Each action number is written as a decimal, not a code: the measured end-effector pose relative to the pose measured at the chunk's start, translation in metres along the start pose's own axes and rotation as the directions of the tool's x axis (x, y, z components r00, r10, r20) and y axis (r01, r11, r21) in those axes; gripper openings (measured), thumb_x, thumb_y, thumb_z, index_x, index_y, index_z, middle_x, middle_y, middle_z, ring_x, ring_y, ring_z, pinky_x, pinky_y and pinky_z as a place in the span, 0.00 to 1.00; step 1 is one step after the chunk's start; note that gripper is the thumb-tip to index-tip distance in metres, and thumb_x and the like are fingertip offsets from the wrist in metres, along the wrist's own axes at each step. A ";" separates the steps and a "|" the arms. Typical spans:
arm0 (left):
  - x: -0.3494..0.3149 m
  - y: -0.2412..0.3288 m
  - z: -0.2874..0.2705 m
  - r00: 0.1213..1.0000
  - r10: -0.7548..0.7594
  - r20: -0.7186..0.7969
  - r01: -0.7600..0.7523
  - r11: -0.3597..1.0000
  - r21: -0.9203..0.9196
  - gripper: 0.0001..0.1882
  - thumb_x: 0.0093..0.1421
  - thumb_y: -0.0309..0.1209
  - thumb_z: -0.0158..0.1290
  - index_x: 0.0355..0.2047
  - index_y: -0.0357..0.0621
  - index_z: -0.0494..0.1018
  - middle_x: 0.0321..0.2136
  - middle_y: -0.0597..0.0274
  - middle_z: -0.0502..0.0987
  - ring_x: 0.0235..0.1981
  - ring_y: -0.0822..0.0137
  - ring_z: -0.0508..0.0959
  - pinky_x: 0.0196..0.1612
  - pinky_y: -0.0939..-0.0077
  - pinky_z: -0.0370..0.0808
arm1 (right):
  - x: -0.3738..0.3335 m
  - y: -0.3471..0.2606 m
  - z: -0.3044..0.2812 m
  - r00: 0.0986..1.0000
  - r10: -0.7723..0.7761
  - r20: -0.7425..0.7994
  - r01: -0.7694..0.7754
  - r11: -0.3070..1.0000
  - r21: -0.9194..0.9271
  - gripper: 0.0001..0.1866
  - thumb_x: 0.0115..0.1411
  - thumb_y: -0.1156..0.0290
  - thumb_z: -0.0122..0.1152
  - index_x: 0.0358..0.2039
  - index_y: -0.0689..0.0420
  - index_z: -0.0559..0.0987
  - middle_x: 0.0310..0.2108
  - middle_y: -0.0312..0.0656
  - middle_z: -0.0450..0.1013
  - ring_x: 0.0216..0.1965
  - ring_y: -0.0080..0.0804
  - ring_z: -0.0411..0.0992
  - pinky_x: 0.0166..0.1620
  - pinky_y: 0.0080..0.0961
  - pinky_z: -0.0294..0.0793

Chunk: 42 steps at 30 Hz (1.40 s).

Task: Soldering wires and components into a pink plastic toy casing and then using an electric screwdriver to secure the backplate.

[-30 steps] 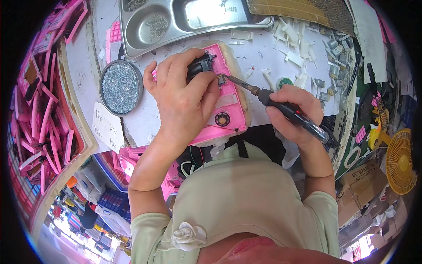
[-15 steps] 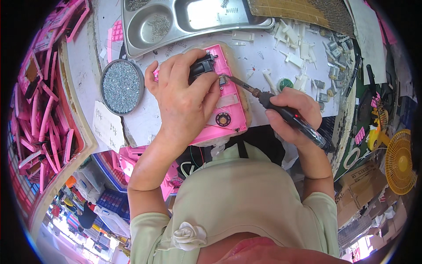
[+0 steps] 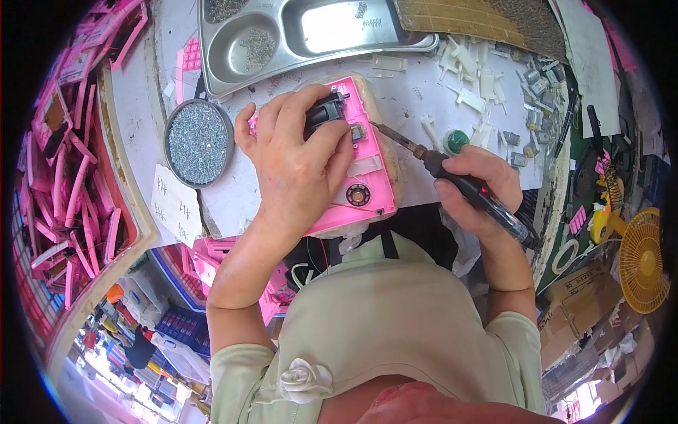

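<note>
A pink plastic casing (image 3: 380,180) lies on a pale pad (image 3: 395,155) at the table's near edge. My left hand (image 3: 293,152) rests over it, fingers and thumb closed round a black gearbox-like part (image 3: 325,112) at its upper end. By my thumb tip sits a small metal part (image 3: 358,132), and a round black speaker (image 3: 358,194) lies lower in the casing. My right hand (image 3: 484,185) is wrapped round the black handle of a soldering iron (image 3: 466,185). Its tip points left, just off the casing's right edge, apart from the metal part.
Left of the casing stands a round dish of screws (image 3: 198,143). Behind is a steel compartment tray (image 3: 321,51) with springs. White plastic parts (image 3: 466,99), small motors (image 3: 540,113) and a green solder spool (image 3: 458,139) lie on the right. Pink parts (image 3: 74,184) fill a bin far left.
My right hand has drawn the soldering iron slightly right, so its tip has left the small metal part. My left hand stays nearly still on the black part.
</note>
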State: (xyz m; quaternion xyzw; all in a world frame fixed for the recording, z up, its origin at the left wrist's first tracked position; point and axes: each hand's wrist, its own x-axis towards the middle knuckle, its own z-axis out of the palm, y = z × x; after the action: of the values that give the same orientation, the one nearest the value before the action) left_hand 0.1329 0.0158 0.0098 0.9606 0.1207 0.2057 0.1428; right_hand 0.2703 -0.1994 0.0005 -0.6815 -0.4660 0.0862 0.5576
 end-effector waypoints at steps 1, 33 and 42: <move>-0.001 0.000 -0.002 1.000 0.006 0.007 -0.006 1.000 0.013 0.08 0.49 0.32 0.67 0.31 0.53 0.81 0.50 0.64 0.77 0.52 0.58 0.74 0.62 0.47 0.56 | 0.000 0.000 0.000 1.000 -0.005 0.006 0.005 1.000 -0.003 0.14 0.52 0.75 0.74 0.39 0.58 0.80 0.19 0.39 0.72 0.17 0.31 0.69 0.22 0.26 0.65; -0.027 -0.019 -0.016 0.904 -0.418 0.091 0.317 0.511 -0.799 0.03 0.60 0.17 0.59 0.34 0.36 0.77 0.39 0.58 0.83 0.24 0.78 0.79 0.23 0.79 0.77 | 0.017 -0.015 0.016 0.999 0.028 -0.032 -0.026 0.998 0.050 0.17 0.54 0.79 0.74 0.44 0.62 0.80 0.31 0.42 0.79 0.27 0.25 0.74 0.32 0.19 0.73; -0.024 -0.011 -0.019 0.750 -0.545 0.375 0.492 0.081 -0.867 0.05 0.64 0.19 0.59 0.40 0.32 0.78 0.31 0.60 0.83 0.30 0.75 0.83 0.34 0.77 0.84 | 0.058 -0.029 0.073 0.958 0.265 0.109 -0.286 0.894 0.345 0.26 0.59 0.81 0.67 0.58 0.58 0.75 0.43 0.41 0.79 0.42 0.24 0.79 0.45 0.21 0.78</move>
State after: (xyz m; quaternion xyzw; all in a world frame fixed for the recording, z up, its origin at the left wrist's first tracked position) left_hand 0.1016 0.0231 0.0139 0.5759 0.3117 0.1925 0.7308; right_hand 0.2400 -0.1093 0.0222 -0.6249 -0.3575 0.2676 0.6403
